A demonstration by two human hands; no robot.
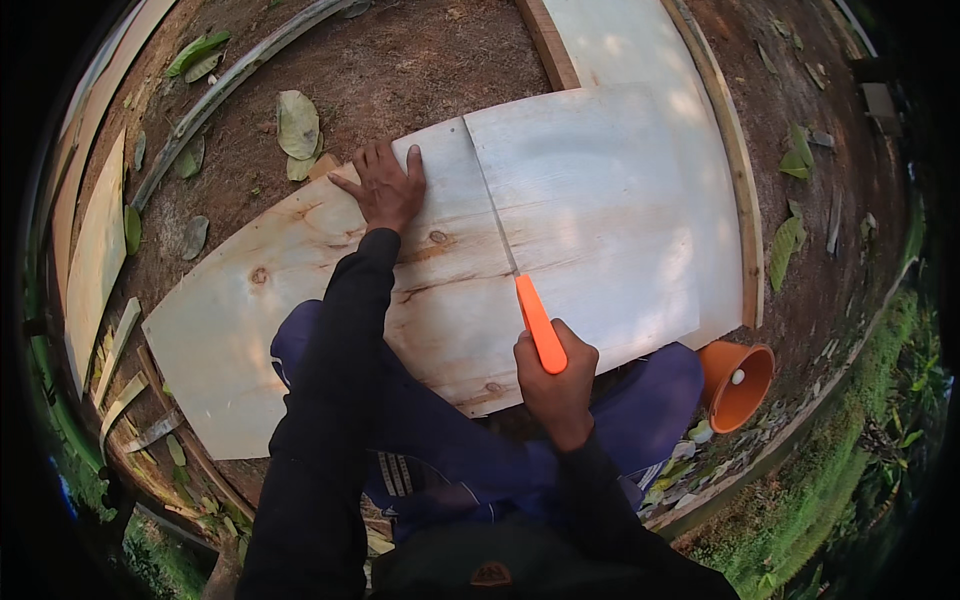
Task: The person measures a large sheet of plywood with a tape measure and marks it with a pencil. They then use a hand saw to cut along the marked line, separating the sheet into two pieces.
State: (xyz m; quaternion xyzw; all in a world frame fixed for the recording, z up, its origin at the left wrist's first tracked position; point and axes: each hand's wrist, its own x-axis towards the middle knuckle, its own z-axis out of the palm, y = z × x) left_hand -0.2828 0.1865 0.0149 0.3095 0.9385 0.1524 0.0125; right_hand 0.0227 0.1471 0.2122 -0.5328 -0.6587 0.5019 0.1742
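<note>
A pale plywood sheet (pixel 595 215) with brown knots and streaks lies across my lap area, its near edge over my knees. My left hand (pixel 388 188) presses on its far edge with the fingers spread. In my right hand (pixel 557 385) is the orange handle of a handsaw (pixel 540 322). The thin blade, seen nearly edge-on, runs away from me along the sheet to its far edge, right of my left hand. How deep the blade sits in the wood I cannot tell.
Under the sheet's right part is another pale board (pixel 620 40) with wooden battens (pixel 735 150) along its sides. An orange bucket (pixel 738 385) lies tipped by my right knee. Plywood offcuts (pixel 95 265) and a curved wooden strip (pixel 225 85) are on the left, with leaves on bare soil.
</note>
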